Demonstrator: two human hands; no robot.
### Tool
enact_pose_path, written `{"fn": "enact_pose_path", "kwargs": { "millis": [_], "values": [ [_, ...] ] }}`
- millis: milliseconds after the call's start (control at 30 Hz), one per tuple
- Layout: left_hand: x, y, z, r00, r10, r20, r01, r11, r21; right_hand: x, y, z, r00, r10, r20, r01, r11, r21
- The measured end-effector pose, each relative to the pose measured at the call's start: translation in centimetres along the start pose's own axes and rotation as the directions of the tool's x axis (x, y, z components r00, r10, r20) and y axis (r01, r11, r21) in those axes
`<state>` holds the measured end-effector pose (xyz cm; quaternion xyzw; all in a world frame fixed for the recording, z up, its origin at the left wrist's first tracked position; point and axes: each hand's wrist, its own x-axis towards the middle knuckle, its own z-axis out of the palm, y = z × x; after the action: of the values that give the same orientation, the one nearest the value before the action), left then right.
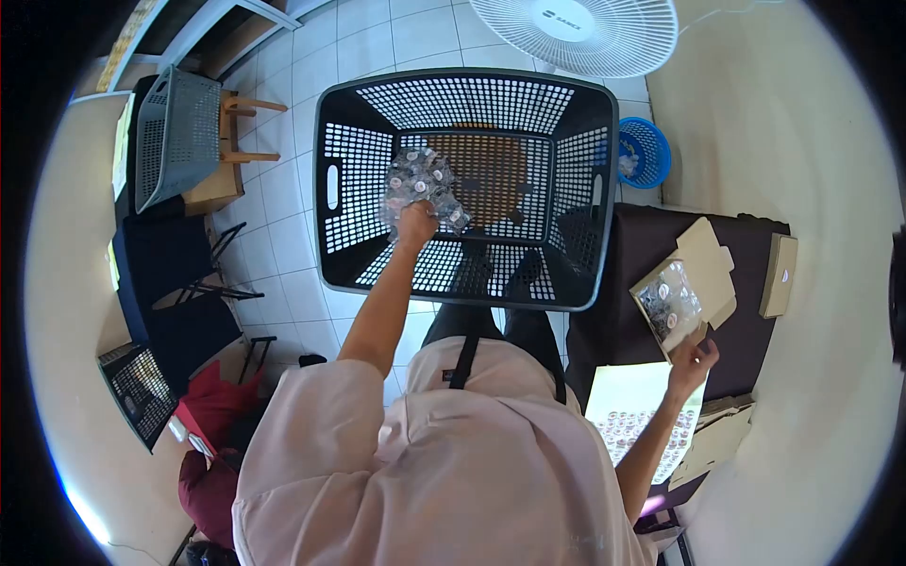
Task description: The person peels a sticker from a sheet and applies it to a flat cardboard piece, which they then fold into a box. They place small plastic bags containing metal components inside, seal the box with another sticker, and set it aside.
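Observation:
My left hand reaches into a large black plastic basket, its fingers closed on a clear plastic packet at the near edge of a pile. The pile of clear packets holds dark contents and bears small round pale stickers; it lies at the left of the basket floor. To the right, my right hand grips the near corner of an open cardboard box on the dark-covered table. Inside this box lies another clear packet with round stickers. Its lid flap is folded back to the right.
A closed cardboard box and a sheet of round stickers lie on the table. Beyond the basket stand a white fan and a blue bin. A grey basket rests on a stool at left.

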<state>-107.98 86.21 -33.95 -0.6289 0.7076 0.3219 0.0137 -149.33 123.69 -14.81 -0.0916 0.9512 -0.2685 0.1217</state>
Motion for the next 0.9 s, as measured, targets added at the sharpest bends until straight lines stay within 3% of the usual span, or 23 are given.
{"fn": "enact_pose_path", "kwargs": {
  "millis": [67, 167, 200, 267, 333, 500, 567, 633, 700, 733, 767, 800, 833, 900],
  "values": [
    [2.4, -1.5, 1.0, 0.989, -0.133, 0.060, 0.130, 0.990, 0.046, -2.3, -3.5, -1.5, 0.999, 0.033, -0.001, -0.033, 0.998, 0.061],
    [3.6, -1.2, 3.3, 0.992, -0.118, -0.040, 0.123, 0.980, 0.156, -4.6, -4.6, -3.3, 0.993, 0.072, 0.090, -0.079, 0.994, 0.072],
    [4.2, -0.6, 3.5, 0.985, -0.171, 0.035, 0.163, 0.972, 0.169, -5.3, -4.9, -3.7, 0.994, 0.072, 0.085, -0.078, 0.995, 0.062],
    [4.7, -0.2, 4.6, 0.992, -0.120, 0.032, 0.109, 0.968, 0.226, -6.7, -5.7, -3.9, 0.973, 0.165, 0.160, -0.178, 0.981, 0.075],
    [5.4, -1.0, 6.4, 0.996, -0.093, 0.010, 0.084, 0.941, 0.328, -7.8, -7.3, -3.5, 0.970, 0.171, 0.172, -0.185, 0.981, 0.066],
    [5.7, -2.0, 6.5, 0.996, -0.093, 0.013, 0.084, 0.944, 0.318, -8.4, -11.9, -1.4, 0.963, 0.117, 0.242, -0.148, 0.983, 0.111],
    [5.9, -3.3, 6.9, 0.972, -0.130, 0.197, 0.028, 0.893, 0.450, -8.0, -13.4, -0.4, 0.958, 0.015, 0.288, -0.049, 0.992, 0.112],
    [6.2, -5.6, 8.8, 0.982, -0.017, 0.189, -0.050, 0.937, 0.346, -7.4, -13.3, 0.1, 0.917, -0.060, 0.396, 0.010, 0.992, 0.127],
    [6.4, -5.7, 7.9, 0.911, 0.330, 0.246, -0.387, 0.891, 0.237, -7.5, -14.0, 0.8, 0.867, -0.159, 0.472, 0.102, 0.984, 0.145],
    [5.8, -4.4, 7.2, 0.895, 0.360, 0.264, -0.419, 0.881, 0.221, -7.8, -15.0, 0.9, 0.838, -0.144, 0.527, 0.080, 0.987, 0.143],
    [5.3, -3.3, 6.2, 0.904, 0.332, 0.270, -0.326, 0.943, -0.069, -8.1, -14.5, 1.4, 0.830, -0.191, 0.524, 0.124, 0.979, 0.162],
    [4.6, -2.5, 5.4, 0.910, 0.299, 0.289, -0.193, 0.919, -0.345, -8.5, -14.6, 1.6, 0.826, -0.196, 0.528, 0.126, 0.978, 0.165],
    [4.0, -2.6, 5.4, 0.901, 0.316, 0.297, -0.207, 0.915, -0.346, -8.7, -14.5, 1.8, 0.820, -0.203, 0.535, 0.130, 0.977, 0.171],
    [2.8, -3.2, 5.7, 0.806, 0.440, 0.397, -0.082, 0.746, -0.660, -8.9, -13.3, 2.0, 0.855, -0.155, 0.494, 0.081, 0.982, 0.168]
  ]
}}
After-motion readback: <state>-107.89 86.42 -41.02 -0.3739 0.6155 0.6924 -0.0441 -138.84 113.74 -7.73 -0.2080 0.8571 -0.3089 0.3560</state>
